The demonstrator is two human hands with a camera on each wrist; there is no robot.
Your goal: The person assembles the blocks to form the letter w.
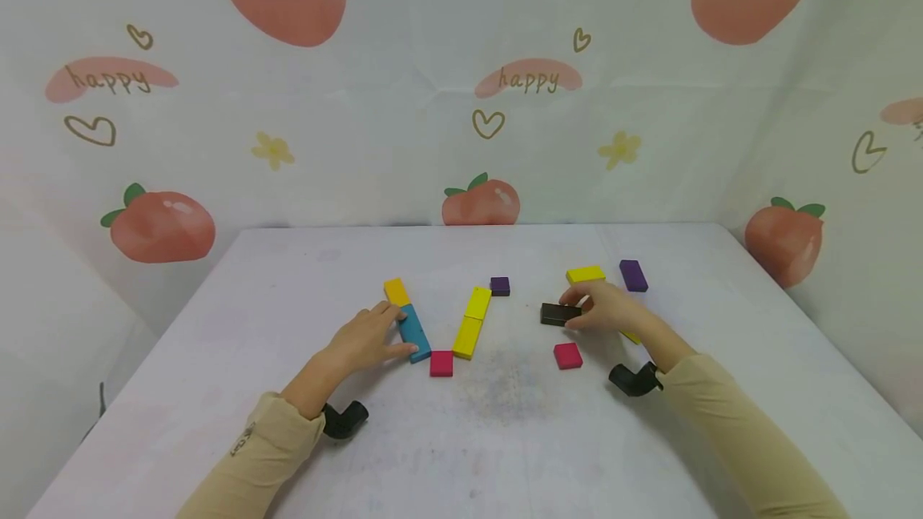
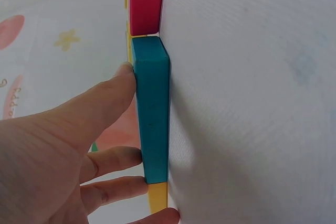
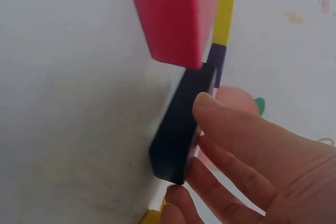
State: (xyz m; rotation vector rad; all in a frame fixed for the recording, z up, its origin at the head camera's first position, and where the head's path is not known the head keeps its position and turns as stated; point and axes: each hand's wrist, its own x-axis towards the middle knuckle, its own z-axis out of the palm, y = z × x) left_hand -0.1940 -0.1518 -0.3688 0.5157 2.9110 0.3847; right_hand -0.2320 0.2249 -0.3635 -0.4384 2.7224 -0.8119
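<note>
In the head view, my right hand (image 1: 609,307) pinched the black block (image 1: 554,314), to the right of the small purple block (image 1: 500,287). I could not tell if it touched the worktop (image 1: 461,447). My left hand (image 1: 368,337) was well apart, fingers spread, touching the blue block (image 1: 414,333). In the left wrist view, blue sat between the orange block (image 2: 157,196) and the red block (image 2: 145,3). A light touch seemed best, as a hard push could make that row crooked. In the right wrist view, my thumb was in front of the black block and fingers reached behind, leaving its left end free. That looked good for turning it gently.
</note>
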